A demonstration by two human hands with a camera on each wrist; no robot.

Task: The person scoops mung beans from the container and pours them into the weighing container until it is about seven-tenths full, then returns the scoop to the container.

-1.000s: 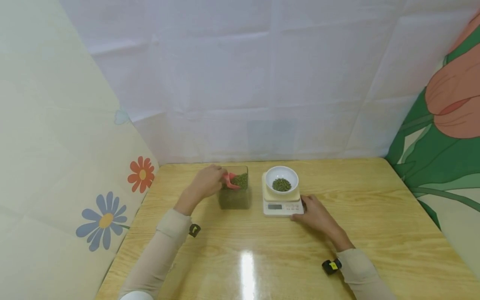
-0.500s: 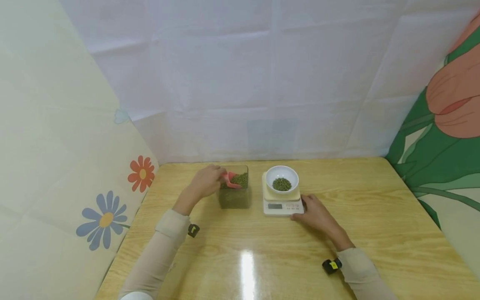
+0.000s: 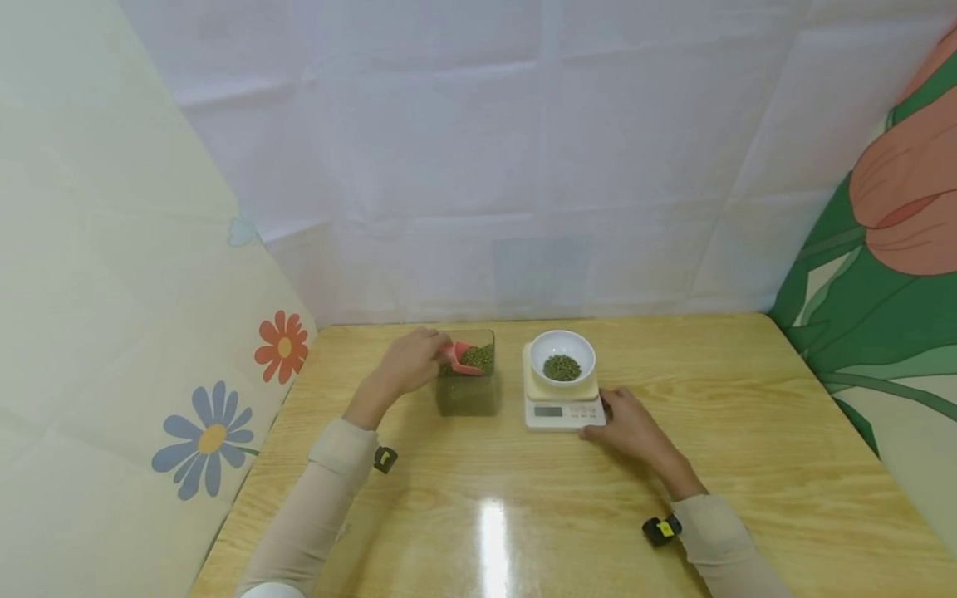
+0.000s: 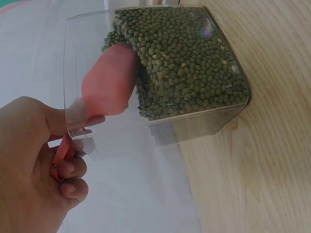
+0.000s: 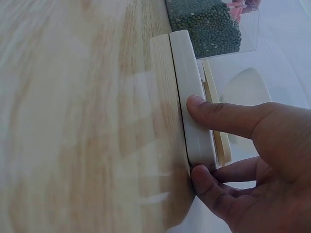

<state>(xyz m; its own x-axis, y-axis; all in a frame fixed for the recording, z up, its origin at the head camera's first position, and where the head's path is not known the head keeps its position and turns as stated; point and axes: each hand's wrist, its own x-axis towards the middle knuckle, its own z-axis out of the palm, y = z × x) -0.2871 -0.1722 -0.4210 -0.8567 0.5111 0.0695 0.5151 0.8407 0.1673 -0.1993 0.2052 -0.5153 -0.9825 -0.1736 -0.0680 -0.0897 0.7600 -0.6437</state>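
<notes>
White creased cloth (image 3: 441, 149) hangs behind the wooden table (image 3: 710, 382), with floral panels on either side. On the head camera I've got both arms reaching up from the bottom edge in beige sleeves (image 3: 299, 507), wrists angled inward. The left hand (image 3: 404, 365) is at the left rim of a clear square tub (image 3: 467, 399), with a red scoop (image 3: 458, 359) dipped into the green beans (image 3: 480, 359) inside. Over to the right, a white bowl (image 3: 549, 342) with a small heap of beans sits on a kitchen scale (image 3: 562, 418), and the right hand (image 3: 631, 425) is at the scale's near right corner. Left wrist view: I see thumb and curled fingers pinching the scoop's handle, the tilted head up against the sloping bean pile; can't tell how much is loaded. Right wrist view: thumb pressed on the scale's white front side, other fingers bent at the corner, so it's basically pinching it. Scale lies flat on the table, cream platform on top, tub just beside it.
</notes>
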